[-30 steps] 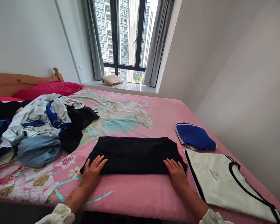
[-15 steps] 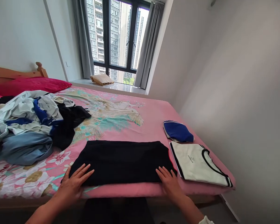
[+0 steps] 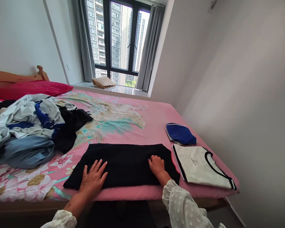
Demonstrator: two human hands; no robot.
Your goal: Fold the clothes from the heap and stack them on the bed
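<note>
A folded black garment (image 3: pixel 128 172) lies flat along the front edge of the bed, with a thin red trim at its right end. My left hand (image 3: pixel 92 179) rests on its left part, palm down with the fingers spread. Over the right part, my right hand (image 3: pixel 156 164) has its fingers curled inward. Its fingertips are hidden, so any cloth between them cannot be made out. The black fabric under both hands looks flat. Right of it lies a folded cream T-shirt (image 3: pixel 197 163) with black trim, and behind that a folded blue garment (image 3: pixel 181 134).
A loose heap of white, blue and black clothes (image 3: pixel 30 126) covers the bed's left side. Behind it are a red pillow (image 3: pixel 35 88) and a wooden headboard (image 3: pixel 16 76). A beige folded item (image 3: pixel 103 82) sits on the windowsill. A wall (image 3: pixel 228 110) stands on the right.
Both hands have moved inward over the black garment from its lower corners. My right hand's fingers, stretched out before, are now curled. The clothes look unmoved.
</note>
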